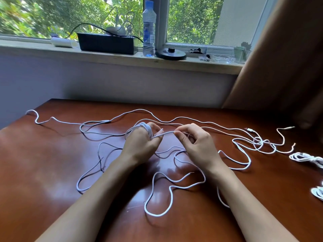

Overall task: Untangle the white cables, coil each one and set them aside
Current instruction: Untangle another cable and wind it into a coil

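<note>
Person seated at a brown wooden table (52,172), both bare forearms in over the near edge. Left hand (142,144) is raised a little off the top, fingers curled, with several turns of white cable wound round them as a small coil (142,127). The thumb side clamps the strand where it leaves the coil. Right hand (195,144) is close beside it, not touching, and pinches the same strand between thumb and forefinger. A short taut stretch (166,133) runs between the two hands.

The rest of the loose white cables (157,193) sprawl in open loops across the table: one long run out to the far left corner, big loops under and between the wrists, and a looser knot of loops (258,142) to the right with plug ends (250,130) near it. A dark twist tie (101,163) sits on one strand left of the left wrist.

Two finished white bundles lie at the table's right edge, the upper one (304,157) well apart from the hands, the lower one (317,193) cut off by the frame.

On the windowsill behind: clear water bottle (149,30), black box (106,43) with cords on top, round black base (170,53). Brown curtain (283,58) at right.
</note>
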`<state>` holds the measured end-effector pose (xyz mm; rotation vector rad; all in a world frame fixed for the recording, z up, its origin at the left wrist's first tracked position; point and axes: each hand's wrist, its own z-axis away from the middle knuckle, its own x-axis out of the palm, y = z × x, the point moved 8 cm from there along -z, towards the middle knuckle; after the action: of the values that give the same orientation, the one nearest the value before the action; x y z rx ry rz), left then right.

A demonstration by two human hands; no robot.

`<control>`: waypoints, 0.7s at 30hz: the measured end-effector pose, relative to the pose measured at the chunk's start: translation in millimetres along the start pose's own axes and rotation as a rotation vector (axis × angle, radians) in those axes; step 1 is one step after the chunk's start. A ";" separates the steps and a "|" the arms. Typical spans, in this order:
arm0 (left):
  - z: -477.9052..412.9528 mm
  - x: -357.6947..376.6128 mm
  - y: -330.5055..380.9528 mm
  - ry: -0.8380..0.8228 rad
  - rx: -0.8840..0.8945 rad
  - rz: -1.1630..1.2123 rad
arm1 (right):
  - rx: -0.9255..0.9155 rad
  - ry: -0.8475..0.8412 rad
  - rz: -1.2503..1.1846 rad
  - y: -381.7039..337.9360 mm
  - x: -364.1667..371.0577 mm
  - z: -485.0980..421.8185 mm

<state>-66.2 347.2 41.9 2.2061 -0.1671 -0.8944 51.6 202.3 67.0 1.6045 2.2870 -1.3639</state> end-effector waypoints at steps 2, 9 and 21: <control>0.0 2.6 1.3 -0.055 -0.010 0.002 | -0.031 -0.008 0.037 -3.1 0.4 0.5; 16.3 22.3 4.6 -0.357 -0.058 -0.095 | -0.110 -0.104 -0.011 -13.4 9.3 1.6; 27.3 39.1 28.0 -0.476 0.178 -0.424 | -0.082 -0.254 -0.076 -10.9 28.5 6.0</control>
<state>-50.5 296.6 26.1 2.1892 0.0017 -1.6937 27.3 218.6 56.6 1.2522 2.2394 -1.3795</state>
